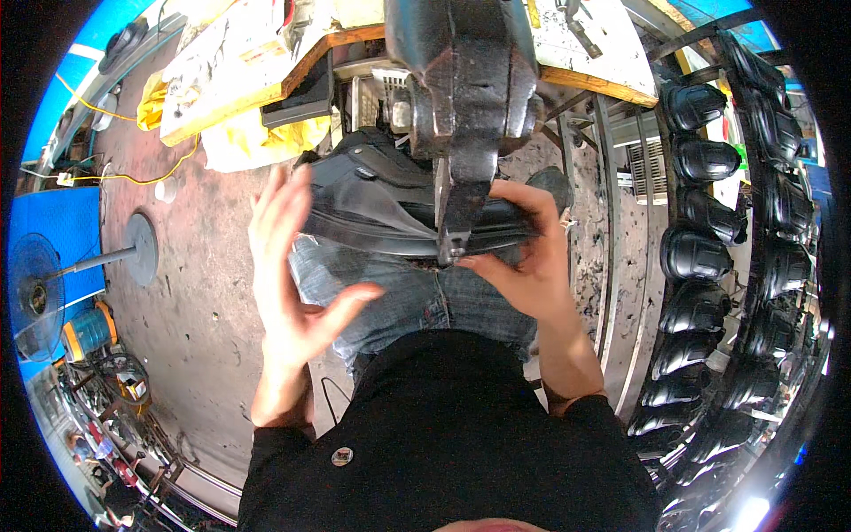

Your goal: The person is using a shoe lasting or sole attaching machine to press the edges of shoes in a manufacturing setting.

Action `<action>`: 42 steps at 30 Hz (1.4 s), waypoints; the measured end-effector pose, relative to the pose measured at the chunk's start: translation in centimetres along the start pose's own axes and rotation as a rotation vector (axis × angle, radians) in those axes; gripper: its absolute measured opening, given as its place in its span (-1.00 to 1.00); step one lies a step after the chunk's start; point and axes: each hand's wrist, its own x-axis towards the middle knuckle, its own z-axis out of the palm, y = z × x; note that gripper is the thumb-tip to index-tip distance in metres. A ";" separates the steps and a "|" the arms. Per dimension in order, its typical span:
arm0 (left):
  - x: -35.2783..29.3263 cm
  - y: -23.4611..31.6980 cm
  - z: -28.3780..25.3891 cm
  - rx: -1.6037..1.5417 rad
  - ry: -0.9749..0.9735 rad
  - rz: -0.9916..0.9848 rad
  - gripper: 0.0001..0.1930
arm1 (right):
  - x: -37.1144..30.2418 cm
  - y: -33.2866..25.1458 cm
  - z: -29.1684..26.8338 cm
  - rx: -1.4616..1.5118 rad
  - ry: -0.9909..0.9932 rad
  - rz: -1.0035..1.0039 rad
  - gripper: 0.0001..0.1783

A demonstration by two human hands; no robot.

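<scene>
A black shoe (381,199) lies on its side under the dark metal head of a machine (465,97), above the person's knees. The machine's narrow foot comes down onto the shoe's sole edge near its right end.

The right hand (523,257) is closed on the shoe: its fingers wrap over the top of the right end and the thumb presses from below, just beside the machine's foot. The left hand (288,266) is open, fingers spread and palm turned toward the shoe. Its fingertips reach the shoe's left end, but whether they touch it cannot be told; it grips nothing.

The machine stands at the near edge of a wooden bench (585,75), whose worn top runs off toward the upper right. A second bench top (239,80), stained and tilted in the view, lies to the upper left, with yellow cloth (257,137) hanging under its edge.

To the right, a metal rack (620,266) holds many black shoes (696,253) in rows, toes pointing left. On the stained floor (204,293) to the left stands a fan (40,288) on a round base, with a yellow cable (133,177) trailing past it. The person wears jeans and a black top.
</scene>
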 end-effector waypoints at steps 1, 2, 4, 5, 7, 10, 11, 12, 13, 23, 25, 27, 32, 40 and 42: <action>1.2 1.0 0.1 0.084 -0.094 0.075 -0.04 | 0.2 -0.4 0.3 -0.010 0.002 0.002 -0.25; 2.2 1.9 0.4 0.076 -0.093 0.077 -0.04 | 0.5 -1.0 0.4 -0.160 -0.012 -0.070 -0.27; 4.1 3.1 0.8 0.116 -0.239 0.094 -0.08 | 0.9 -1.8 0.6 -0.316 -0.025 -0.147 -0.28; 4.8 3.8 1.0 0.146 -0.307 0.061 -0.20 | 0.9 -2.0 0.7 -0.328 -0.048 -0.128 -0.28; 5.4 3.2 1.8 0.054 -0.366 0.038 -0.26 | 1.1 -2.3 0.6 -0.370 -0.076 -0.127 -0.27; 5.5 2.4 2.5 -0.156 -0.428 0.006 -0.41 | 1.1 -3.0 0.0 -0.484 -0.119 -0.157 -0.18; 4.8 1.8 3.0 -0.292 -0.409 -0.082 -0.40 | 1.1 -3.1 0.1 -0.475 -0.110 -0.155 -0.18; 4.0 1.1 3.4 -0.425 -0.388 -0.173 -0.40 | 1.1 -3.2 0.1 -0.487 -0.122 -0.165 -0.20; 3.4 0.5 3.7 -0.415 -0.395 -0.176 -0.40 | 1.3 -3.1 0.0 -0.496 -0.140 -0.177 -0.22; -0.8 -0.7 7.5 -1.070 -0.168 -0.397 -0.30 | -3.9 14.3 -1.3 0.256 -0.151 0.214 0.40; -1.7 -1.7 8.8 -1.107 -0.141 -0.365 -0.31 | -4.0 14.5 -2.8 0.351 -0.163 0.299 0.44; -1.3 -1.7 9.3 -1.145 -0.135 -0.314 -0.36 | -4.4 14.9 -5.1 0.231 -0.161 0.285 0.46; -1.7 -0.4 9.6 -1.249 -0.073 -0.459 -0.26 | -3.5 10.9 -11.6 -0.061 -0.075 0.207 0.47; -3.2 -0.6 8.8 -1.395 0.085 -0.549 -0.36 | 0.4 0.8 -16.3 -0.378 0.049 -0.128 0.42; -3.2 -0.4 8.8 -1.419 0.112 -0.563 -0.38 | 0.8 -1.0 -16.4 -0.545 0.022 -0.144 0.45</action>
